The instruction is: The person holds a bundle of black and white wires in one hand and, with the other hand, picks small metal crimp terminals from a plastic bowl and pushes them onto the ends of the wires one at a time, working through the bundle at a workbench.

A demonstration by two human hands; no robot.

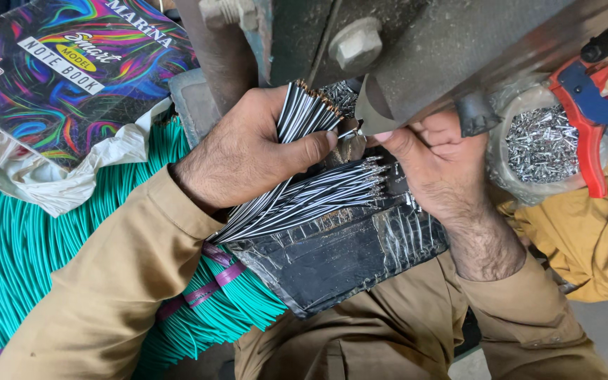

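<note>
Left hand (pixel 248 151) is clamped on a bundle of thin black-and-white wires (pixel 304 112), thumb pressed across their upper ends just below the grey machine head (pixel 416 63). Right hand (pixel 434 165) has its fingers (pixel 395 144) pinched together at the machine's tip, probably on a single wire end, though the contact point is hidden. Finished wires (pixel 311 200) lie fanned on the black taped pad (pixel 339 260). Wires should handle as light, springy and slippery; grip near the ends.
</note>
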